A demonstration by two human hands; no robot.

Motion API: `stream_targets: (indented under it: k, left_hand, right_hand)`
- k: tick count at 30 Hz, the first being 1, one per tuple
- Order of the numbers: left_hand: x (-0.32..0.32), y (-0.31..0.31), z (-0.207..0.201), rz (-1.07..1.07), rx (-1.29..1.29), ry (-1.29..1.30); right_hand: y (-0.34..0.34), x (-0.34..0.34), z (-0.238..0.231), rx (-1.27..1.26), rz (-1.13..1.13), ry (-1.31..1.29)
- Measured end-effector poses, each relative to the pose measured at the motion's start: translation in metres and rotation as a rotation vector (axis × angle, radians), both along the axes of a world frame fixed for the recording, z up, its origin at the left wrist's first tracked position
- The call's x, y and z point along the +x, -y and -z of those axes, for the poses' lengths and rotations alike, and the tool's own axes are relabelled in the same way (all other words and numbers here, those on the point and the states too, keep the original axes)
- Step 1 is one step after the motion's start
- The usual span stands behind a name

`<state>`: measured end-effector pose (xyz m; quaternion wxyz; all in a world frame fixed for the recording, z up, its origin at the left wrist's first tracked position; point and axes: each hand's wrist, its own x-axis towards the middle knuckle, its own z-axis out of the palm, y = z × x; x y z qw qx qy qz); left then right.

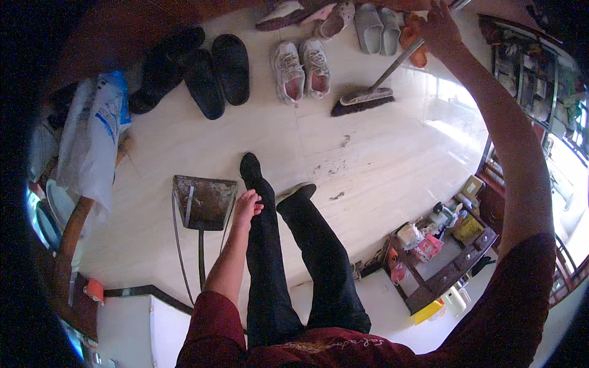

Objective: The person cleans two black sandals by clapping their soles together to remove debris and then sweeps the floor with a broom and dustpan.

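At the upper right, my right hand (438,29) is wrapped round the long pole of a broom (368,96). The broom's dark bristles rest on the pale tiled floor (270,132), near a pair of white sneakers (300,70). Loosely curled in front of my leg, my left hand (247,206) shows nothing in its fingers. Just left of it is a worn brown dustpan (204,203) with an upright handle, apart from the hand. Scattered dark bits of dirt (331,168) lie on the tiles between the broom and my feet.
Black slides (230,70), grey slides (369,29) and an orange clog (415,44) line the far side. At left stands a plastic-wrapped bundle (92,138). A cluttered wooden table (423,285) is at right, and a white cabinet (132,325) at lower left.
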<state>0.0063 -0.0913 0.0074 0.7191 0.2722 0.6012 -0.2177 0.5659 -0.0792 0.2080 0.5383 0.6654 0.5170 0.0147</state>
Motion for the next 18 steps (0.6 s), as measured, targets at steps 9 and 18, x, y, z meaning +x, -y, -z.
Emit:
stream_targets:
  k: [9,18]
  left_hand:
    - [-0.039,-0.043,-0.038,-0.014,0.138,0.032]
    - [-0.113,-0.12,-0.096,0.107,0.259,-0.021]
  right_hand:
    - [0.108,0.022,-0.046,-0.514,1.171,-0.392]
    - [0.472,-0.21,-0.125,0.301,1.471,-1.242]
